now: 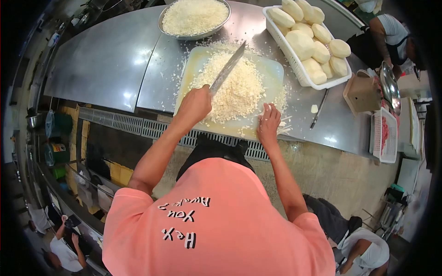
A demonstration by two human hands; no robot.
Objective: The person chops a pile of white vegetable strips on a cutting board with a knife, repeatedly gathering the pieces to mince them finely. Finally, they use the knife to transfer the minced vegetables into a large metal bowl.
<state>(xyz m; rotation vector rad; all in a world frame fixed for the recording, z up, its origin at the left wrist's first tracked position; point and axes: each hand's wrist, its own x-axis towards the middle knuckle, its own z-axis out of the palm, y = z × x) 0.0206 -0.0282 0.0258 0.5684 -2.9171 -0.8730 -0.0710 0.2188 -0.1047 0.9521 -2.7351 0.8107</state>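
L hand (195, 103) clamped on kitchen knife (229, 68), handle end = best hold; blade prob. stiff, slick. R hand (269, 122) unclamped, palm-down at cutting board (271, 73); minced veg (237, 87) prob. light.

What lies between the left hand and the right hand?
In the head view, a heap of chopped pale pieces on the cutting board lies between the left hand, gripping the knife, and the right hand.

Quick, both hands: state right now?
Left hand: closed around the knife.
Right hand: open, at the edge of the cutting board.
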